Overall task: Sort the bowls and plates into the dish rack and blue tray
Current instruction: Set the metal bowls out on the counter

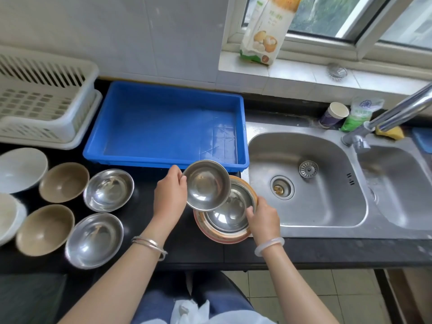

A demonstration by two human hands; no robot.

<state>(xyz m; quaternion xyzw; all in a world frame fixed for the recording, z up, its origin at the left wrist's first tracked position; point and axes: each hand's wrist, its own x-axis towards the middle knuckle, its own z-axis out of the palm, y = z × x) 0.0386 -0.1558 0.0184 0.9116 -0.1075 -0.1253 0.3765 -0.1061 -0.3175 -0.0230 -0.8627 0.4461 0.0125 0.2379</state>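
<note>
1. Presently, I find the left hand [169, 190] pinching the rim of a small steel bowl [205, 185], thumb on the inner edge and fingers closed under it; the bowl is lifted and tilted above a stack at the surface's edge.
2. The right hand [263, 217] steadies that stack, its fingers pressed on the rim of the steel bowl [230, 210] that sits nested in orange-rimmed plates [222, 237]; the stack stands just beside the sink [308, 181].
3. The blue tray [163, 125] lies directly behind the hands and holds nothing; the white dish rack [44, 101] at far left also appears to hold nothing.
4. Two steel bowls, two tan bowls [63, 182] and white dishes [21, 169] wait on the dark surface [182, 251] to the left, unsorted. I judge the task barely begun.
5. Risk: the lifted bowl is held by one rim pinch only; if wet, I judge it could slip and strike the stack.
6. Risk: the stack sits near the sink lip; pressure from the right hand could push it over.
7. Risk: bowls may be sent to the wrong container; I cannot tell which is meant for which.
</note>
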